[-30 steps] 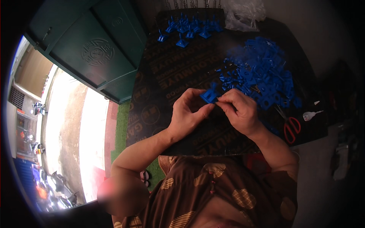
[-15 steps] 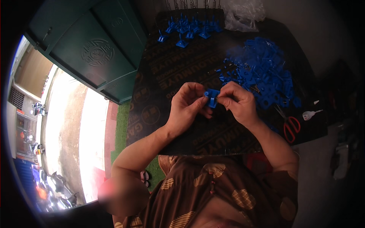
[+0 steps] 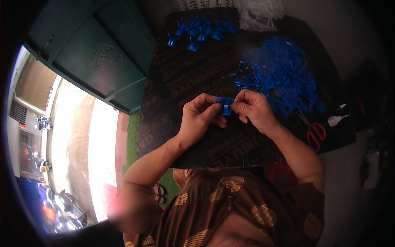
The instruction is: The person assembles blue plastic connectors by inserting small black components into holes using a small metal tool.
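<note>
My left hand (image 3: pixel 201 115) is closed, pinching a small blue plastic part (image 3: pixel 226 107) between thumb and fingers above the table. The part has a flat plate, a raised clip and a round knob at its upper left. My right hand (image 3: pixel 256 110) is closed in a pinch at the part's right edge. Whatever lies between those fingertips is too small to make out. Beyond my right hand spreads a heap of loose blue plastic pieces (image 3: pixel 288 72), flat plates with holes and small pegs among them, with a few thin metal pins (image 3: pixel 276 94).
At the far left of the black printed table (image 3: pixel 185 148) stand several assembled blue parts (image 3: pixel 201 29). A clear plastic bag (image 3: pixel 259 16) lies behind. Red-handled scissors (image 3: pixel 315 136) and a small white nozzle bottle (image 3: pixel 335 121) sit on the right. A green door (image 3: pixel 103 57) stands left.
My hands and the blue part have shifted slightly left in the picture, as has the far end of the table. Both hands keep the same pinched pose.
</note>
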`<act>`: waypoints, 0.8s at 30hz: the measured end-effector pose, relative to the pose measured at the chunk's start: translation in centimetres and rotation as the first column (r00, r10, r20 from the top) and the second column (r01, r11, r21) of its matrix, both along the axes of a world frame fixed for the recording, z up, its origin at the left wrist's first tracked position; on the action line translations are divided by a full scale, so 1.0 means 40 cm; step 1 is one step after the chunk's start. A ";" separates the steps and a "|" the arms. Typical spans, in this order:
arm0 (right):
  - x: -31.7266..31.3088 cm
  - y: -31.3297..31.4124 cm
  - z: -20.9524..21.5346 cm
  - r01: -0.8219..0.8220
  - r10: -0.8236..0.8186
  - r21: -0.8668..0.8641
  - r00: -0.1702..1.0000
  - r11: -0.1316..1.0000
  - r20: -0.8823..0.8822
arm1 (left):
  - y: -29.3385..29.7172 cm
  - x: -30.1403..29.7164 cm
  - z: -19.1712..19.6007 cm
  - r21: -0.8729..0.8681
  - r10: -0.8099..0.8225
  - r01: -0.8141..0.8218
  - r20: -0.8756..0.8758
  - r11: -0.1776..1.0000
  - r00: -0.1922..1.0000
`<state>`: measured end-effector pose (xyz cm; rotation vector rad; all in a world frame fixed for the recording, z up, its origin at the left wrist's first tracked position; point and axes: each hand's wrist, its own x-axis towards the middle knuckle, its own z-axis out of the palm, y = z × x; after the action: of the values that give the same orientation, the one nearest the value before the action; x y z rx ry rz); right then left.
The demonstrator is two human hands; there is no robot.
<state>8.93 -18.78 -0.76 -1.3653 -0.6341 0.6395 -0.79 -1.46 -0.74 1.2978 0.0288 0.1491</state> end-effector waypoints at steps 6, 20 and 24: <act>0.007 0.001 -0.004 0.019 -0.019 0.047 1.000 0.999 -0.002 | 0.000 -0.001 0.007 -0.068 -0.022 0.021 -0.014 0.997 1.000; 0.004 0.003 -0.012 -0.009 0.008 0.023 0.999 1.000 0.042 | -0.004 0.002 0.002 -0.032 0.019 -0.020 -0.038 0.999 0.999; 0.002 0.004 -0.010 -0.008 0.007 0.016 0.999 1.000 0.045 | -0.003 0.003 0.000 -0.014 0.024 -0.025 -0.054 1.000 0.998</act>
<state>9.02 -18.64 -1.16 -1.3656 -0.6796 0.6101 -0.69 -1.58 -0.72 1.2865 0.0915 0.1351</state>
